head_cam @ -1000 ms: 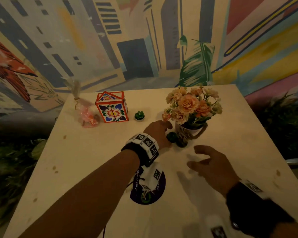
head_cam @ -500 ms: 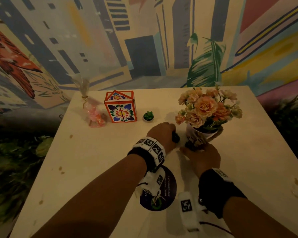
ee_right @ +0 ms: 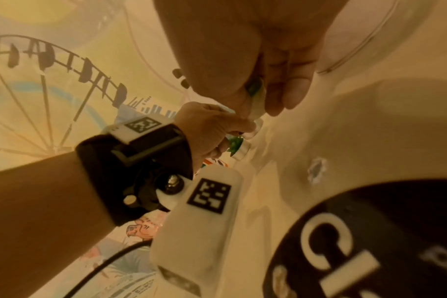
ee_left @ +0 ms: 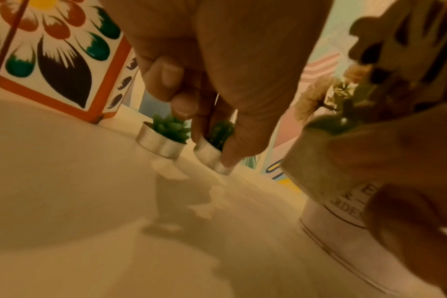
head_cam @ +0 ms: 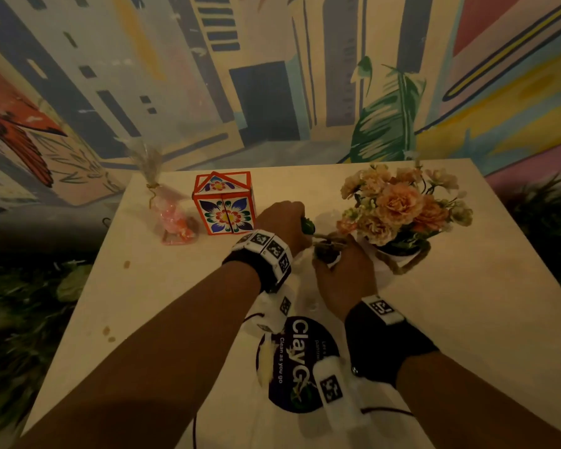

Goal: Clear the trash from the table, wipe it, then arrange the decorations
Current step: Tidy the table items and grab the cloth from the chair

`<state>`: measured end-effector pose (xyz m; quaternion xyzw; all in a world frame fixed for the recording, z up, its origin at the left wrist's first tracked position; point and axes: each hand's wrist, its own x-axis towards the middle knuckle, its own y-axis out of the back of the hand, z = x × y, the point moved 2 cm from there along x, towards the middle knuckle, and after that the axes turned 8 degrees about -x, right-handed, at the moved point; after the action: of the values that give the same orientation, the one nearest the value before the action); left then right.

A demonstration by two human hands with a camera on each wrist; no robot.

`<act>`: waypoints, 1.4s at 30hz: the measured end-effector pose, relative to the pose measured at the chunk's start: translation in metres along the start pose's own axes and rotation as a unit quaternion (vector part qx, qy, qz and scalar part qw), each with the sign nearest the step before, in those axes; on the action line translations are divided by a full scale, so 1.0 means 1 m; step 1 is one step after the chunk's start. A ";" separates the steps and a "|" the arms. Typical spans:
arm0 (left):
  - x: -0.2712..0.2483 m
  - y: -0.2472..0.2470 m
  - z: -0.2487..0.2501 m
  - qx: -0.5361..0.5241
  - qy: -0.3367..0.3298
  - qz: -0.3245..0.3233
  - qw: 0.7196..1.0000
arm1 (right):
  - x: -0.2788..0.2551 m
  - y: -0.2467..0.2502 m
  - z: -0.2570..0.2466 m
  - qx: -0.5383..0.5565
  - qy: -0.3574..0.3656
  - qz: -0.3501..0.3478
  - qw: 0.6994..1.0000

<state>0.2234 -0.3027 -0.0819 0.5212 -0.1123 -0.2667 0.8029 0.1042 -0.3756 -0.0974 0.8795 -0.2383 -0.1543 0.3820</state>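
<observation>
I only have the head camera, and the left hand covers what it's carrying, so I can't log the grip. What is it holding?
Observer: On the left wrist view, the left hand pinches a small cactus tealight by its silver cup.
Operator: Is it set down flat?
Observer: No, it is tilted. I cannot tell whether its lower edge touches the table.
Operator: Anything close beside it?
Observer: A succulent tealight stands upright right next to it, near the corner of the painted box.
</observation>
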 end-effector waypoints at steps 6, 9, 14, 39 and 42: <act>0.015 0.007 0.001 0.018 -0.034 0.005 0.999 | 0.025 -0.006 -0.007 -0.115 -0.072 -0.062 0.989; 0.018 0.006 0.001 0.031 -0.046 -0.004 0.998 | 0.034 -0.011 -0.010 -0.103 -0.087 -0.128 0.983; 0.021 0.004 -0.002 0.040 -0.032 -0.021 0.998 | 0.057 -0.025 -0.007 -0.079 -0.133 -0.120 0.981; -0.045 0.008 0.034 -0.185 -0.037 -0.021 0.982 | -0.060 0.062 0.039 0.081 -0.103 -0.121 0.984; -0.046 -0.012 0.054 -0.221 -0.009 -0.091 0.971 | -0.063 0.098 0.066 0.070 -0.160 -0.107 0.979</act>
<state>0.1566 -0.3235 -0.0644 0.3365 -0.0101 -0.3620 0.8692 -0.0080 -0.4391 -0.0621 0.8883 -0.2112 -0.3162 0.2574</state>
